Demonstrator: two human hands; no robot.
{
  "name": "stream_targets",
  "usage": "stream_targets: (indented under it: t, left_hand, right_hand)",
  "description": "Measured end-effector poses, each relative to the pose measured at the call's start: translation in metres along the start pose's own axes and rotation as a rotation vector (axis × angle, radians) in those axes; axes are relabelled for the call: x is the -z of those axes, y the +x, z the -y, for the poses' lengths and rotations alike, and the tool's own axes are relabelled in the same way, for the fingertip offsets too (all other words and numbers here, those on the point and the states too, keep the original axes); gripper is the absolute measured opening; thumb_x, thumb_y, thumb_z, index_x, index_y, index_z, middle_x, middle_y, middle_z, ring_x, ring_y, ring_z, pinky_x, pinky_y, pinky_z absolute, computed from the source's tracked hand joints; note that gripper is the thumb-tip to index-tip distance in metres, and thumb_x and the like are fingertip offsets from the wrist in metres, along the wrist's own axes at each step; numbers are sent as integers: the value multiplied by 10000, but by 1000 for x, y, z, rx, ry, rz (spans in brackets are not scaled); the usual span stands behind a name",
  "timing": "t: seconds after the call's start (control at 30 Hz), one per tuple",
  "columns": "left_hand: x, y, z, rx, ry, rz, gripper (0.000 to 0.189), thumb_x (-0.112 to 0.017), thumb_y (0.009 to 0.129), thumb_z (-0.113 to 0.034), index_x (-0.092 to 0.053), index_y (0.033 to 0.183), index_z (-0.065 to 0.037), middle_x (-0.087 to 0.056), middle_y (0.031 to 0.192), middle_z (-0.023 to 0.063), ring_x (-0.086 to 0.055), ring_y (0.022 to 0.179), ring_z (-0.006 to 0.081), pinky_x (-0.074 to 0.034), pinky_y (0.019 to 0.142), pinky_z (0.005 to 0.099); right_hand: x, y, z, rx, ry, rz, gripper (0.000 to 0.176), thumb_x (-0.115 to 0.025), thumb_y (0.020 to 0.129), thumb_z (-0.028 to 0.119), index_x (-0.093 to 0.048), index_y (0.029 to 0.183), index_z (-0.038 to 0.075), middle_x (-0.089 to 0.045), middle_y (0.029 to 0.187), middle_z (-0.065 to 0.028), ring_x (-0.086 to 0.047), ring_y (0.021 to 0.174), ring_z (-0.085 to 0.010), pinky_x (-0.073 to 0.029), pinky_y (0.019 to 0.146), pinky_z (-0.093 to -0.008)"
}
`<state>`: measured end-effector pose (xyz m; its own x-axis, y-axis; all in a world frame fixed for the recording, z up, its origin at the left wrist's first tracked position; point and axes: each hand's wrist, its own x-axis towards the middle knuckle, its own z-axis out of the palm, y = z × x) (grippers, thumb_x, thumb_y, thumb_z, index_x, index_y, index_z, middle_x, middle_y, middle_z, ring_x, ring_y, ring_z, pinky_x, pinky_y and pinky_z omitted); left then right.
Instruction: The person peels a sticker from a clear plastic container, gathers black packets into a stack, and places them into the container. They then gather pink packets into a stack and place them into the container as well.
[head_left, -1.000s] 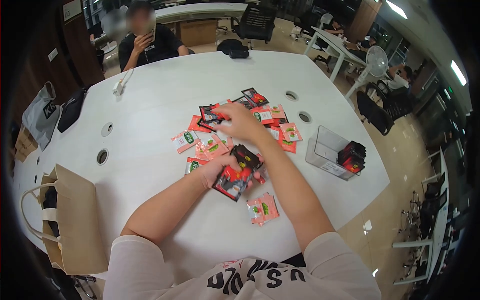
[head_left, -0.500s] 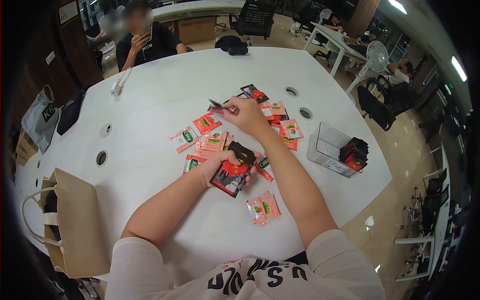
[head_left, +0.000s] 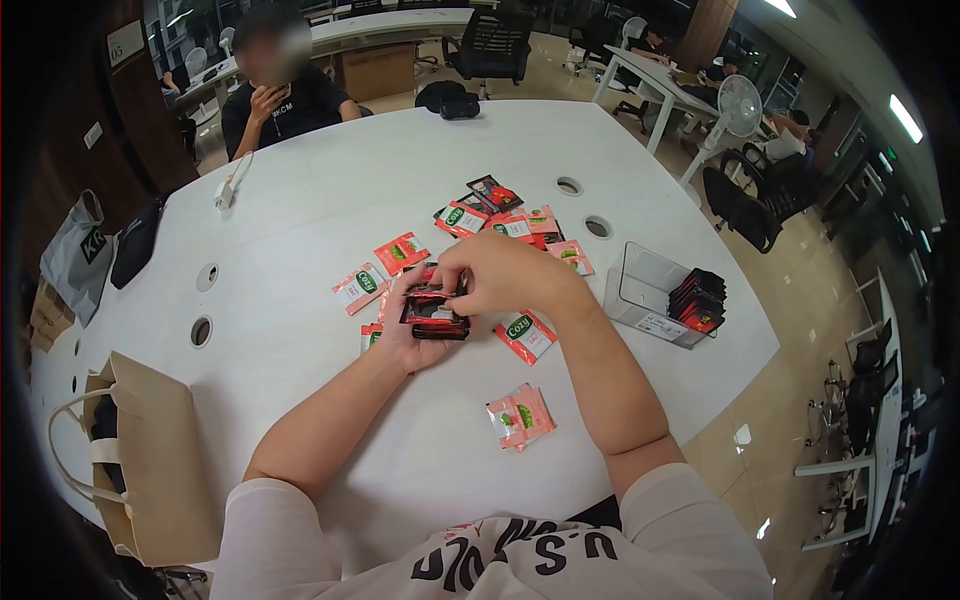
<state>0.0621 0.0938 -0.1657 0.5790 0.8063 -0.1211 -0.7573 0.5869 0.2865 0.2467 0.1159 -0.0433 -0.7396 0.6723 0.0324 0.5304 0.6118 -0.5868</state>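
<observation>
My left hand (head_left: 403, 348) is wrapped around a stack of black-and-red sachets (head_left: 436, 328) above the table. My right hand (head_left: 520, 275) is closed over the top of that stack, its fingertips pinching a black-and-red sachet against it; the fingers partly cover that sachet. Pink-red sachets lie around the hands: one with a green label (head_left: 526, 337) just right of the stack, another (head_left: 360, 288) to the left, and a small pile (head_left: 521, 416) nearer to me. Beyond my right hand, more pink sachets (head_left: 463, 218) lie mixed with black ones (head_left: 495, 193).
A transparent box (head_left: 645, 290) holding black-and-red sachets (head_left: 698, 300) stands at the right. A beige tote bag (head_left: 160, 450) is at the left table edge. Across the white table (head_left: 300, 240) sits a person (head_left: 290, 105). A white plug adapter (head_left: 225, 193) and round cable holes (head_left: 202, 331) are on the left.
My right hand has come back from the far pile to the stack in my left hand. The stack is now tilted differently, its edges facing me. The view has shifted slightly.
</observation>
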Motion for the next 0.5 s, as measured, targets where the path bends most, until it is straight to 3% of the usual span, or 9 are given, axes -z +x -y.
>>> stream_targets:
  t: [0.07, 0.17, 0.27, 0.3, 0.4, 0.43, 0.5]
  left_hand:
    - [4, 0, 0, -2, 43, -4, 427, -653, 963, -401, -611, 1230, -70, -684, 1169, 112, -696, 1076, 267, -591, 964, 469]
    - [1, -1, 1, 38, 17, 13, 436, -658, 893, -263, -599, 1263, -39, -678, 1194, 126, -693, 1082, 290, -583, 966, 476]
    - [-6, -2, 7, 48, 156, -67, 486, -652, 868, -240, -597, 1307, -38, -680, 1198, 120, -690, 1054, 293, -571, 957, 495]
    - [-9, -4, 10, 50, 213, -106, 507, -647, 874, -224, -584, 1331, -15, -677, 1209, 131, -687, 1078, 316, -551, 1008, 513]
    - [-11, -4, 12, 103, 261, -130, 524, -648, 872, -214, -575, 1349, -9, -675, 1226, 141, -684, 1106, 329, -538, 1043, 524]
    - [-9, -3, 11, 117, 264, -119, 527, -647, 874, -212, -572, 1359, -16, -674, 1243, 145, -681, 1129, 333, -531, 1061, 530]
    - [-9, -3, 10, 109, 265, -102, 531, -648, 873, -212, -572, 1363, -20, -674, 1244, 140, -680, 1128, 330, -530, 1061, 530]
  right_hand:
    - [11, -4, -9, 28, 132, 51, 162, -812, 865, 199, -784, 942, 59, -781, 947, -68, -702, 842, -172, -542, 768, -346]
    - [23, -5, -36, -59, 303, -91, 209, -778, 914, 266, -802, 1020, 87, -778, 991, -78, -701, 895, -213, -521, 880, -355]
    - [9, 16, -96, -214, 13, -465, 296, -758, 938, 299, -779, 1157, 101, -762, 1204, -69, -679, 1029, -240, -477, 998, -389]
    - [-3, 14, -113, -226, -183, -483, 446, -778, 926, 316, -716, 1312, 101, -678, 1413, -89, -606, 1272, -285, -428, 1119, -429]
    - [-41, 23, -138, -11, -312, -508, 499, -763, 936, 272, -664, 1383, 74, -607, 1485, -139, -534, 1386, -336, -465, 1136, -439]
    - [-46, 23, -134, -134, -280, -407, 547, -786, 892, 162, -646, 1414, 80, -598, 1498, -137, -510, 1426, -339, -455, 1158, -425]
    - [-41, 26, -135, -92, -188, -267, 585, -792, 845, 69, -652, 1413, 88, -616, 1476, -143, -538, 1405, -330, -474, 1141, -416]
